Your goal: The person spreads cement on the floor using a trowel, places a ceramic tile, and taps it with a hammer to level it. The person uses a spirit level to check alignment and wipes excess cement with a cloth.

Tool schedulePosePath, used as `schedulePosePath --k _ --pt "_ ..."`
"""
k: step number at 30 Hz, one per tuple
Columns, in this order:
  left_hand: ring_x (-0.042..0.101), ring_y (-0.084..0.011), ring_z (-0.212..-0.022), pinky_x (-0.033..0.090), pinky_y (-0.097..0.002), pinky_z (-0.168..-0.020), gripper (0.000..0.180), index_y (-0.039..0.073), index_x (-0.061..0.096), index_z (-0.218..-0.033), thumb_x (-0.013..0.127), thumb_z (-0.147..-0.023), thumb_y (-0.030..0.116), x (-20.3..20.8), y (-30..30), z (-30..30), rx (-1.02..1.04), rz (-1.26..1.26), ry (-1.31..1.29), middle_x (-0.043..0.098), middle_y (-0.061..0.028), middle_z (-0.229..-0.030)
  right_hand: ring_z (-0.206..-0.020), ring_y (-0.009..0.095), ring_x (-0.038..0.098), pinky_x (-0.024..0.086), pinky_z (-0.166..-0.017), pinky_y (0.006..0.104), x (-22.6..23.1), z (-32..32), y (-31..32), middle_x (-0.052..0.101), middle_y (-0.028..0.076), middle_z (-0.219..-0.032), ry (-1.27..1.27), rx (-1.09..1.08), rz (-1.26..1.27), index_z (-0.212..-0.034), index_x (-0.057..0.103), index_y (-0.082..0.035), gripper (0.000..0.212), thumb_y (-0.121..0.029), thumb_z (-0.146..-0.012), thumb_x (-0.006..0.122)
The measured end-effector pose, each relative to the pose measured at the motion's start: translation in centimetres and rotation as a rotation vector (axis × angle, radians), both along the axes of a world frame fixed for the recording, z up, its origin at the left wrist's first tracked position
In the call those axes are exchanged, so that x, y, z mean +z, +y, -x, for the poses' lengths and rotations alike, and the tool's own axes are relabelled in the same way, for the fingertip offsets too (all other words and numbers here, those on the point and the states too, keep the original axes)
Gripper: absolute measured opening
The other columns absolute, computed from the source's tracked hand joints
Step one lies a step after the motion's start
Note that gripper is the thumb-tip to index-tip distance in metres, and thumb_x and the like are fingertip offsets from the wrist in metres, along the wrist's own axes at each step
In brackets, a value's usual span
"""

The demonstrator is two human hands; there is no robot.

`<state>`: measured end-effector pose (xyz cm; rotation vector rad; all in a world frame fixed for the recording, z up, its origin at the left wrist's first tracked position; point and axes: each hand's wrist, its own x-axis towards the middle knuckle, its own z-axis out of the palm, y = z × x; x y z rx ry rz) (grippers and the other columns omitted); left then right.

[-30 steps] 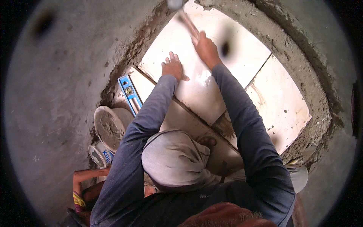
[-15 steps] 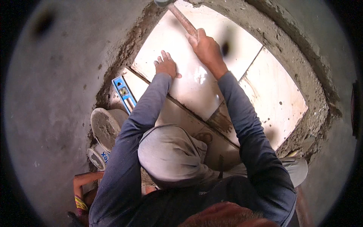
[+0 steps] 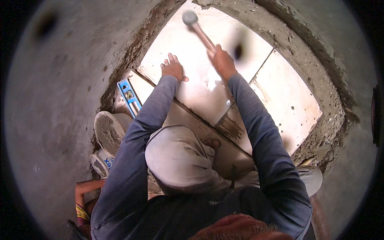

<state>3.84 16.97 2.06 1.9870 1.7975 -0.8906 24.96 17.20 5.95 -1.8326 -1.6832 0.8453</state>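
My right hand [image 3: 222,61] is closed round the wooden handle of a mallet [image 3: 190,17] with a round grey head. The mallet is over a large white floor tile [image 3: 198,90]; whether its head touches the surface I cannot tell. My left hand [image 3: 173,69] lies flat on the same tile, fingers spread, left of the mallet. A second pale tile [image 3: 288,104], spotted with dirt, adjoins it on the right, with a dark joint between them. Brown smears mark a tile [image 3: 231,127] close to my knee.
A blue spirit level [image 3: 129,97] lies left of my left forearm. Below it stand a mortar-crusted bucket [image 3: 109,134] and a smaller white tub [image 3: 99,165]. Rough mortar [image 3: 326,98] borders the tiles. Another person's arm [image 3: 82,192] shows at the lower left.
The mallet and my right hand have come nearer to me and slightly right, bringing the whole mallet head into view. My left hand stays flat on the tile.
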Motion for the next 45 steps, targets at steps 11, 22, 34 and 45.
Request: schedulePosePath --k 11,22,34,45 --pt "0.045 -0.0444 -0.137 0.045 -0.0441 -0.110 0.079 -0.016 0.034 -0.143 0.068 -0.093 0.034 -1.5 -12.4 1.8 -0.111 -0.307 -0.169 0.030 -0.0353 -0.155 -0.082 0.017 0.058 0.050 -0.078 0.0360 16.8 -17.9 -16.4 0.065 0.011 -0.103 -0.043 -0.030 0.134 -0.140 0.056 0.000 0.061 -0.048 -0.103 0.054" --pt "0.065 -0.0424 -0.104 0.053 -0.0480 -0.088 0.051 -0.009 0.057 -0.123 0.070 -0.089 0.027 6.2 -27.8 9.8 0.413 -0.992 -0.108 0.063 -0.0247 -0.117 -0.077 0.010 0.038 0.031 -0.069 0.0272 19.3 -25.7 -34.8 0.043 -0.003 -0.083 0.097 -0.457 0.390 -0.104 0.059 -0.003 0.049 -0.053 -0.102 0.057" --pt "0.055 -0.0187 -0.062 0.046 -0.0365 -0.060 0.043 0.000 0.063 -0.085 0.075 -0.090 0.041 10.6 -20.6 8.7 0.748 -0.942 -0.713 0.059 -0.0110 -0.067 -0.077 0.005 0.041 0.033 -0.068 0.0247 20.9 -27.2 -36.9 0.049 -0.005 -0.083 0.208 -0.581 0.179 -0.112 0.060 -0.005 0.037 -0.041 -0.105 0.057" --pt "0.069 -0.0297 -0.076 0.053 -0.0443 -0.075 0.071 0.000 0.072 -0.104 0.063 -0.088 0.069 7.7 3.7 -1.6 0.157 -0.590 -0.691 0.070 -0.0207 -0.082 -0.053 0.002 0.032 0.025 -0.047 0.0231 20.2 -28.3 -36.8 0.039 -0.008 -0.067 0.316 -0.702 0.348 -0.104 0.057 -0.008 0.035 -0.043 -0.106 0.054"
